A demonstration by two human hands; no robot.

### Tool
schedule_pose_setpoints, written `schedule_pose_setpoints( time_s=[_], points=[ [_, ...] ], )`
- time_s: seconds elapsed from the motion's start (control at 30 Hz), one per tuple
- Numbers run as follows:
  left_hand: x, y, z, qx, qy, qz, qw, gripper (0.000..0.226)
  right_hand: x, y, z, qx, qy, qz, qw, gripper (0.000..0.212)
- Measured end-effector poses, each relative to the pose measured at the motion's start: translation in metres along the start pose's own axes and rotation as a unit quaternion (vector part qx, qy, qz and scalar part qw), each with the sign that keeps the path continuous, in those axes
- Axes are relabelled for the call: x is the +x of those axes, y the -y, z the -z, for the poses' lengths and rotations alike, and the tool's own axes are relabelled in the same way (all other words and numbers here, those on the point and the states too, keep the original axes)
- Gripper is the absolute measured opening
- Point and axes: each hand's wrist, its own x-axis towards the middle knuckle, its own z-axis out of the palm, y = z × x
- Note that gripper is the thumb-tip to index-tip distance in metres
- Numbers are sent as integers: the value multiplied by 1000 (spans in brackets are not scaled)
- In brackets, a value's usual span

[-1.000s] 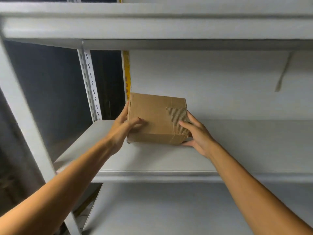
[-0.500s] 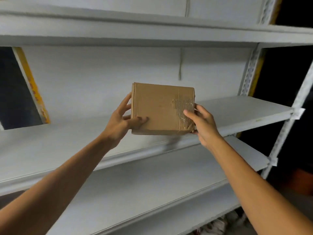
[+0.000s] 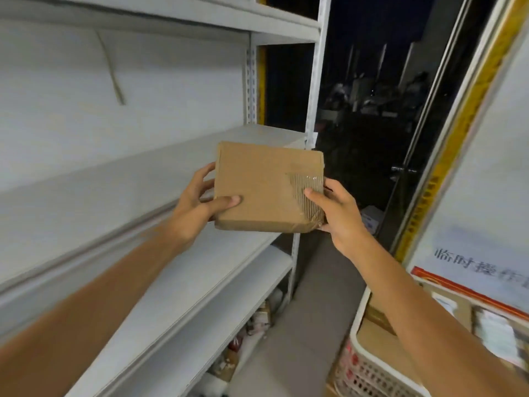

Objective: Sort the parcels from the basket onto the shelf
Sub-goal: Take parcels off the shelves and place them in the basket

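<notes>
head view. a flat, brown, rectangular cardboard parcel (image 3: 266, 187) is held in the air between both bare hands, in front of the right end of a white metal shelf (image 3: 114, 179) and touching none of its boards. the left grip (image 3: 197, 207), that is the left hand, is clamped on the parcel's left edge, thumb laid flat on the top face and fingers curled behind the side. the right grip (image 3: 340, 216) is clamped on the near right corner, thumb on top and fingers under the edge. this thumb lies on a torn patch of bare corrugation under clear tape (image 3: 306, 193). the parcel is roughly level, its near edge slightly lower. the shelf's white slotted upright (image 3: 313, 81) passes behind the parcel's far right corner. a white perforated plastic basket (image 3: 369, 371) stands at lower right under the right forearm, with further brown cardboard parcels (image 3: 378, 339) inside. behind it is a white sign with a red border (image 3: 472, 267), its dark characters blurred. small blurred packets (image 3: 257, 316) lie on the lowest shelf level. the grey floor (image 3: 309, 310) runs between shelf and basket.
</notes>
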Motion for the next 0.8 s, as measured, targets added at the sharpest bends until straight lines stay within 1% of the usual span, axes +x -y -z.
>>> schedule_pose_setpoints(
  time_s=[0.2, 0.3, 0.4, 0.47, 0.57, 0.7, 0.8],
  points=[
    [39, 38, -79, -26, 89, 15, 996, 75, -23, -14, 69, -31, -131, -9, 991, 21],
    [53, 55, -121, -13, 144, 7, 989, 83, -38, -23, 100, -47, -196, -15, 979, 21],
    [62, 77, -164, -6, 200, 23, 979, 79, -57, -34, 133, -55, -257, -26, 965, 23],
    [62, 92, -197, -9, 238, 38, 970, 79, -73, -42, 157, -75, -289, -45, 953, 22],
    [52, 113, -250, -16, 288, 55, 956, 80, -100, -53, 195, -75, -342, -77, 934, 32],
    [37, 144, -320, -34, 331, 115, 936, 87, -129, -70, 251, -64, -396, -104, 910, 35],
    [24, 164, -369, -41, 347, 143, 926, 74, -145, -87, 296, -74, -415, -130, 897, 37]
  ],
)
